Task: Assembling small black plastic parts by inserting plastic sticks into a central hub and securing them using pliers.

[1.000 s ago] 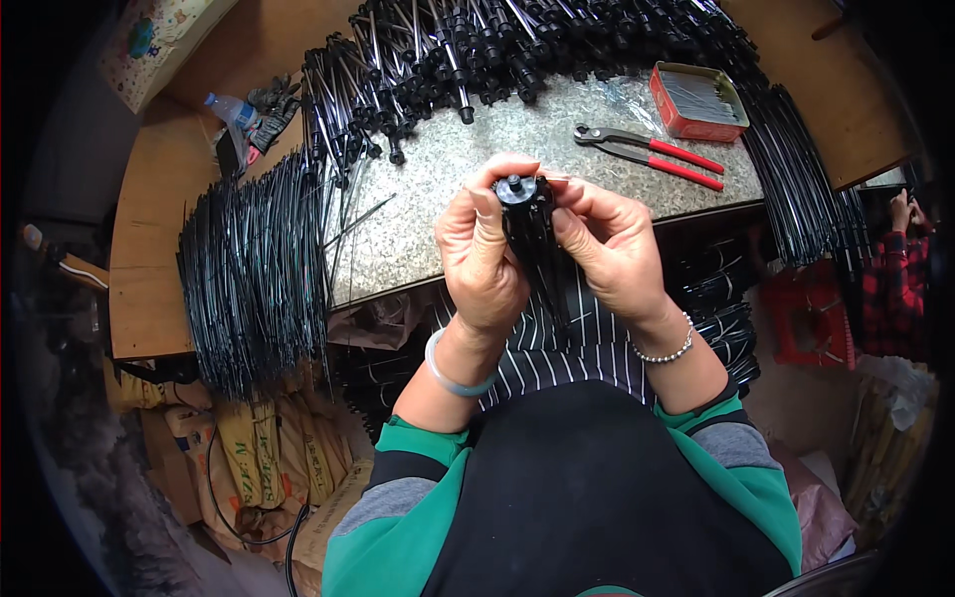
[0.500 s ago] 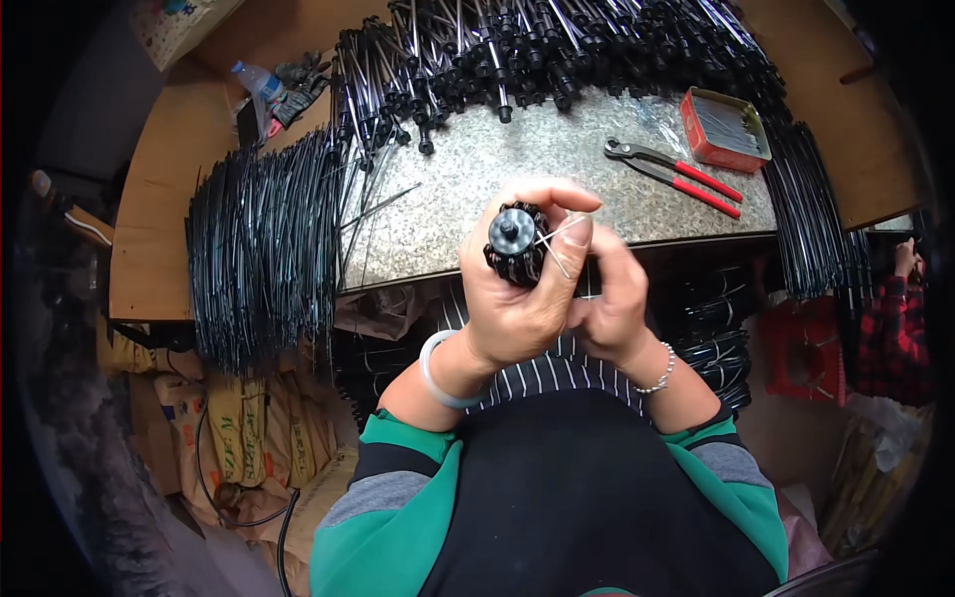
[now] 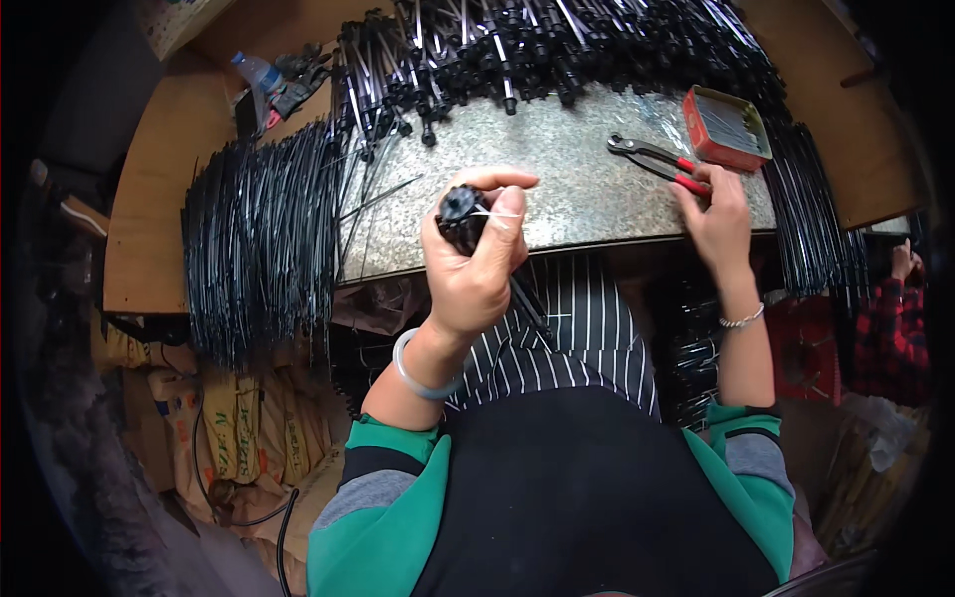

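My left hand (image 3: 473, 264) is closed round a black umbrella frame (image 3: 460, 206), held upright with its round top facing up. A thin pale wire (image 3: 489, 213) sticks out at its side, under my thumb. Below the fist, dark rods of the frame hang toward the striped apron. My right hand (image 3: 718, 214) is at the right of the worktop, thumb and fingers round the red handles of the pincers (image 3: 647, 152). Their dark jaws lie on the worktop, pointing left.
A red box (image 3: 724, 139) of thin wires stands behind the pincers. Umbrella shafts (image 3: 507, 60) pile along the back of the speckled worktop (image 3: 587, 199). Black ribs hang over the edge at left (image 3: 264, 249) and right (image 3: 816, 219). A bottle (image 3: 257, 75) lies back left. Another person's sleeve (image 3: 890, 338) shows at right.
My right hand has left the frame and gone right to the pincers' handles. My left hand, still holding the umbrella frame, has shifted a little left.
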The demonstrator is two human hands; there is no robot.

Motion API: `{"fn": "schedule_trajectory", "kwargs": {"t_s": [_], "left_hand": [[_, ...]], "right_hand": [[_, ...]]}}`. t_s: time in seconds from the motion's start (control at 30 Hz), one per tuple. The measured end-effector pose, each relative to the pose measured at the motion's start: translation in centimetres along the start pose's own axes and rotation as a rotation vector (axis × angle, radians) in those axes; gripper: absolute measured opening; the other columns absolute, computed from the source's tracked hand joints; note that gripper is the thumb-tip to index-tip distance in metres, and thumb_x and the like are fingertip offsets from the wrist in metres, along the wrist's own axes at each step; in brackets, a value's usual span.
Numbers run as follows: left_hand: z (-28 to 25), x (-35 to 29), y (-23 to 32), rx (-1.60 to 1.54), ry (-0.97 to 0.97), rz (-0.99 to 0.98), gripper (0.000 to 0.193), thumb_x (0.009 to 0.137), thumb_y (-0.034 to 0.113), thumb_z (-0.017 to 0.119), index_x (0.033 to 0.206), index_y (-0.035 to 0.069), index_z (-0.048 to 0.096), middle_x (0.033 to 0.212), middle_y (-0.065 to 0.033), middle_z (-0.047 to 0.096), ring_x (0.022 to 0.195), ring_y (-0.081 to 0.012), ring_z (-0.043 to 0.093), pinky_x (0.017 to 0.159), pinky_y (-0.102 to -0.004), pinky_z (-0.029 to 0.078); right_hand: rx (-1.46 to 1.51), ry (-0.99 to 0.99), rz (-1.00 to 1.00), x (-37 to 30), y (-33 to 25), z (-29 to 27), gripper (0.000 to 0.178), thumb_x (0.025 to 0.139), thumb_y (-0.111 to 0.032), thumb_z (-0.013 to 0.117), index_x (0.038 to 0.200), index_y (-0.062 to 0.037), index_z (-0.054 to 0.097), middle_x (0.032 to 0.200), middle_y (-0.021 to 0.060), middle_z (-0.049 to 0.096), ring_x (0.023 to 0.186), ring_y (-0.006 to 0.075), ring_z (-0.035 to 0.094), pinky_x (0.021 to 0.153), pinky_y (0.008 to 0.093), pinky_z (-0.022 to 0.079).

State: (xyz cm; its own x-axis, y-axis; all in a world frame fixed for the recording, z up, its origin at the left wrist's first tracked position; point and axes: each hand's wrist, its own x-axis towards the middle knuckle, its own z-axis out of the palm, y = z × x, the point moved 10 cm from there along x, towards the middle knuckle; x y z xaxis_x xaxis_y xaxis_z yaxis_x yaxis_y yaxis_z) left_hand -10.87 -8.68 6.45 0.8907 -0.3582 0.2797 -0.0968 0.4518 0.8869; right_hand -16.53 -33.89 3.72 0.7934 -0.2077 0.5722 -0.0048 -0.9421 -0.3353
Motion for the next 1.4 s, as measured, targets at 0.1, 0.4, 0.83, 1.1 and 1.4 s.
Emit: {"fn": "schedule_trajectory", "kwargs": {"t_s": [0.1,0.4,0.83,1.1,1.4], "left_hand": [[-0.1,0.1,-0.1,0.020,0.033,0.017,0.011,0.088,0.007,0.052,0.097,0.000,0.054,0.059,0.0048,0.046,0.046,0.0001,0.037,0.040,-0.0156,0.028],[-1.1,0.9,-0.4,0.261,0.063,0.070,0.014,0.089,0.005,0.050,0.101,0.000,0.050,0.054,0.0035,0.042,0.041,-0.0024,0.034,0.038,-0.0179,0.027],[-1.6,1.2,-1.5,0.263,0.142,0.022,0.009,0.087,0.001,0.052,0.094,0.004,0.054,0.067,0.0052,0.048,0.057,0.0008,0.039,0.050,-0.0157,0.031],[-0.5,0.1,-1.2,0.168,0.037,-0.036,0.014,0.085,0.000,0.053,0.099,0.002,0.054,0.072,0.0039,0.051,0.061,0.0007,0.042,0.053,-0.0146,0.033],[0.6,0.0,0.2,0.333,-0.045,0.043,0.020,0.085,0.008,0.055,0.101,-0.005,0.055,0.069,0.0028,0.050,0.059,-0.0005,0.041,0.053,-0.0143,0.031]], "right_hand": [[-0.164,-0.063,-0.154,-0.2,1.2,0.9,0.020,0.076,-0.016,0.066,0.084,-0.0021,0.056,0.090,0.0117,0.055,0.086,0.0288,0.054,0.069,0.0339,0.045],[0.267,-0.267,0.030,-0.7,-1.4,-0.5,0.022,0.072,-0.013,0.068,0.090,-0.0038,0.058,0.094,0.0109,0.047,0.081,0.0246,0.052,0.069,0.0336,0.044],[-0.162,-0.088,-0.580,-0.4,-15.5,-7.0,0.032,0.060,-0.016,0.076,0.087,-0.0059,0.063,0.093,0.0083,0.051,0.070,0.0204,0.053,0.055,0.0304,0.045],[0.634,-0.908,-0.087,-2.9,-11.3,-2.1,0.022,0.067,-0.006,0.070,0.070,-0.0007,0.049,0.066,0.0144,0.058,0.048,0.0209,0.055,0.045,0.0292,0.042],[0.238,-0.246,-0.480,-2.5,-13.5,-5.0,0.056,0.065,0.004,0.063,0.117,0.0040,0.041,0.088,0.0180,0.055,0.071,0.0304,0.056,0.063,0.0363,0.046]]}}
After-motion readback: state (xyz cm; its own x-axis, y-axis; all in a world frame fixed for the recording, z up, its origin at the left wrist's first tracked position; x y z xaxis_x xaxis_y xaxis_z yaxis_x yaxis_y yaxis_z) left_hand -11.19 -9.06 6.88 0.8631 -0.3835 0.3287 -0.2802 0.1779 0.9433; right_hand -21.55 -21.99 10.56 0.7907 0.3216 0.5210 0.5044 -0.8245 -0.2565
